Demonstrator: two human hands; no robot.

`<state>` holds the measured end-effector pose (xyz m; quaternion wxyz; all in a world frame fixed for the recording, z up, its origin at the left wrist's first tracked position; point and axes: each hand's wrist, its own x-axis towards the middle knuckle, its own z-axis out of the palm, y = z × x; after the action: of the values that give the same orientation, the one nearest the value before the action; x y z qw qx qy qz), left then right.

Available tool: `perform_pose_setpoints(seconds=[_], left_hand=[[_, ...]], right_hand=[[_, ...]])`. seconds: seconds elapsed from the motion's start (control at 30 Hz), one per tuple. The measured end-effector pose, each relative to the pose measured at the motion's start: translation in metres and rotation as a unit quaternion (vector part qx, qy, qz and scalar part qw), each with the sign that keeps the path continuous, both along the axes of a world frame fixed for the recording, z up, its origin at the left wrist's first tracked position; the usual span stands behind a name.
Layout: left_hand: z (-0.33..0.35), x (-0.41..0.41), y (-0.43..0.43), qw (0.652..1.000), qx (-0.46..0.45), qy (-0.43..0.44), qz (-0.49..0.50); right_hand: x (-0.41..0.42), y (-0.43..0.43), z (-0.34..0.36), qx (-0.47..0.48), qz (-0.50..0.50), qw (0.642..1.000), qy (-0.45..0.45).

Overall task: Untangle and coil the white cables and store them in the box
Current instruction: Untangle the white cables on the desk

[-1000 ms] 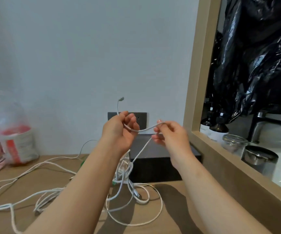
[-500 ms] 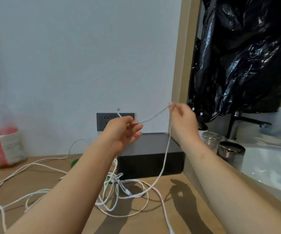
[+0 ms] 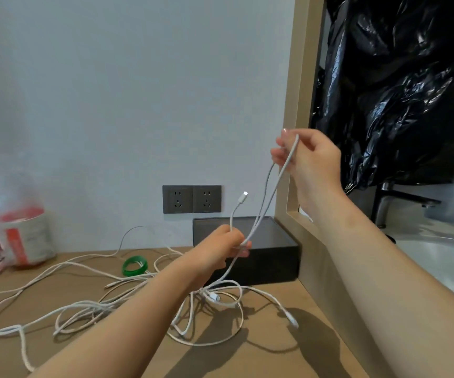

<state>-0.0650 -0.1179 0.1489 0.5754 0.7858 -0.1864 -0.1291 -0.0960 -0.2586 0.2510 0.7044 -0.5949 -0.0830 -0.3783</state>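
White cable (image 3: 265, 197): bend pinched by right hand (image 3: 310, 159) fingertips, strands gripped below in left hand (image 3: 220, 249) curled fingers; draw slack up from tangle (image 3: 212, 296) beneath left fingers, loops equal.

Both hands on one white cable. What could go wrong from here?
1. The white cable looped between the left hand and the right hand runs down into the tangle; pulling higher may tighten it.
2. The black box seems closed, and both hands are busy.
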Motion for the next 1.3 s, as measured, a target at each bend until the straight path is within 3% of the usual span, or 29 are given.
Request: perform_pose_setpoints(seconds=[0.07,0.13,0.27,0.37,0.47,0.57,0.63,0.73,0.83,0.97,1.07,1.17,1.3], left_hand=[[0.002,-0.004,-0.003,0.998,-0.064,-0.007,0.014],[0.003,-0.003,-0.005,0.986,-0.160,0.000,0.053],[0.010,-0.002,-0.001,0.946,-0.300,0.058,0.108],[0.024,-0.003,0.002,0.898,-0.407,0.114,0.122],[0.040,-0.005,0.006,0.875,-0.449,0.126,0.132],[0.047,-0.007,0.010,0.891,-0.426,0.106,0.117],[0.047,-0.004,0.014,0.905,-0.405,0.077,0.109],[0.048,-0.001,0.022,0.921,-0.380,0.021,0.083],[0.046,0.001,0.026,0.944,-0.325,-0.047,0.039],[0.040,0.003,0.029,0.978,-0.162,-0.130,0.006],[0.031,0.005,0.032,0.984,0.002,-0.176,0.031],[0.017,0.012,0.032,0.985,0.059,-0.139,0.081],[0.002,0.018,0.030,0.991,-0.003,-0.012,0.136]], right_hand=[[-0.003,-0.001,0.002,-0.004,-0.009,0.999,-0.039],[-0.004,-0.003,-0.006,-0.022,-0.025,0.999,-0.024],[0.003,0.004,-0.058,-0.023,-0.041,0.980,0.195],[-0.001,0.026,-0.103,-0.078,0.081,0.940,0.323],[-0.005,0.044,-0.128,-0.208,0.220,0.892,0.335],[-0.007,0.053,-0.135,-0.309,0.279,0.842,0.343],[-0.005,0.052,-0.134,-0.339,0.266,0.832,0.348],[0.001,0.038,-0.127,-0.327,0.150,0.865,0.350],[0.006,0.018,-0.118,-0.255,0.047,0.909,0.327],[0.010,-0.013,-0.100,-0.187,-0.093,0.946,0.250],[0.007,-0.030,-0.076,-0.129,-0.162,0.957,0.203],[-0.003,-0.035,-0.055,-0.126,-0.191,0.960,0.164],[-0.001,-0.036,-0.055,-0.161,-0.179,0.951,0.191]])
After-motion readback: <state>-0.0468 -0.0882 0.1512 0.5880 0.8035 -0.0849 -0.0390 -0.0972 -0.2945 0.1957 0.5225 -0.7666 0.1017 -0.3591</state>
